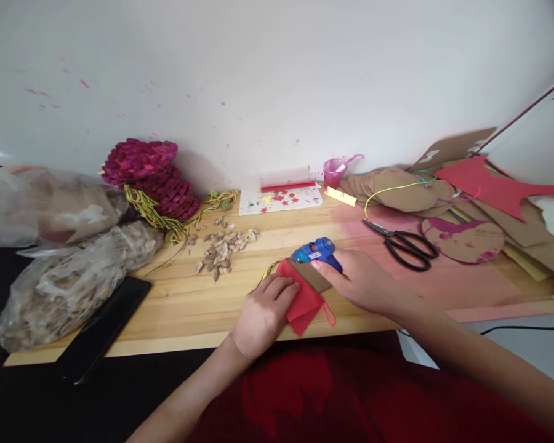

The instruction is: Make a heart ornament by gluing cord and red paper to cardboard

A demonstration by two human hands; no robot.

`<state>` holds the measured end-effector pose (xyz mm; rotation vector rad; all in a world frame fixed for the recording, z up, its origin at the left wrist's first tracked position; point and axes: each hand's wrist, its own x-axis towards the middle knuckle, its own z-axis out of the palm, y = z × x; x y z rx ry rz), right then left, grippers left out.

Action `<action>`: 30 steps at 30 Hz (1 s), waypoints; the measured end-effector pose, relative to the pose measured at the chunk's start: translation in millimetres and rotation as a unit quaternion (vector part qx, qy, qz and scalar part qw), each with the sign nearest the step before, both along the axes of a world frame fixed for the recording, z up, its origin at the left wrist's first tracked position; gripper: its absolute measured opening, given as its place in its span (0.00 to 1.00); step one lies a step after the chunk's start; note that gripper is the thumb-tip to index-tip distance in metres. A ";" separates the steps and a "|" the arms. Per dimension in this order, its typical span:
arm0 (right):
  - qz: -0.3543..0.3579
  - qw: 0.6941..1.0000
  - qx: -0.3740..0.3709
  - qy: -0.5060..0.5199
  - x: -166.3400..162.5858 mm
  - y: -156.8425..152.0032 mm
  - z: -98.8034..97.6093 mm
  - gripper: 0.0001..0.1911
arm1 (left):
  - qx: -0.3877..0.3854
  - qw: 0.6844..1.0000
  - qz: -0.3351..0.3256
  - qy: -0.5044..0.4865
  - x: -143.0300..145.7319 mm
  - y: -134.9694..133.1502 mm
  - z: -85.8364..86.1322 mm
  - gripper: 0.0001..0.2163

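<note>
My right hand (pixel 357 277) is wrapped round a blue hot glue gun (pixel 314 251). Its nozzle points left, just over the upper edge of a piece of brown cardboard (pixel 314 275). A red paper sheet (pixel 307 307) lies against that cardboard, partly over it. With bent fingers, my left hand (pixel 264 312) holds the red paper down near the table's front edge. An orange-red cord loop (pixel 329 315) sticks out at the right of the paper. Yellow-green yarn (pixel 268 271) shows at its left; the fingers hide part of the paper.
Loose nut shells (pixel 221 251) lie left of my hands. Further left are a bag of shells (pixel 74 289), a black phone (pixel 104 326) and a magenta shell-covered ornament (pixel 161 178). To the right lie black scissors (pixel 404 243) and cardboard ovals (pixel 397 191). Star cutouts (pixel 281 198) sit behind.
</note>
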<state>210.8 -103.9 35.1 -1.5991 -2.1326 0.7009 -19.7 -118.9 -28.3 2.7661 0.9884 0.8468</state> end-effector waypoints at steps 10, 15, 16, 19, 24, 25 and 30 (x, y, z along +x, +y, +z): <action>-0.013 1.000 -0.004 -0.020 3.7 -3.6 2.2 0.21 | 0.000 1.000 0.012 0.005 0.0 -0.9 0.5 0.13; -0.012 1.000 -0.011 0.001 2.1 -2.5 2.8 0.20 | -0.001 1.000 0.006 0.001 -0.5 -0.5 0.1 0.14; -0.008 1.000 -0.011 0.003 1.3 -1.9 3.5 0.20 | -0.002 1.000 0.006 0.001 -0.6 -0.5 -0.1 0.14; -0.001 1.000 -0.014 -0.001 -1.4 0.2 5.9 0.18 | -0.006 1.000 0.007 -0.004 -0.6 -0.3 -0.5 0.14; -0.005 1.000 -0.019 -0.019 -3.5 1.6 7.2 0.19 | -0.004 1.000 0.007 -0.007 -0.4 0.0 -0.6 0.14; -0.005 1.000 -0.019 -0.020 -3.1 1.4 6.7 0.19 | -0.004 1.000 0.007 -0.006 -0.4 0.0 -0.4 0.14; -0.003 1.000 -0.017 -0.019 2.7 -2.1 4.4 0.20 | -0.003 1.000 0.011 -0.013 -0.3 -0.1 0.4 0.14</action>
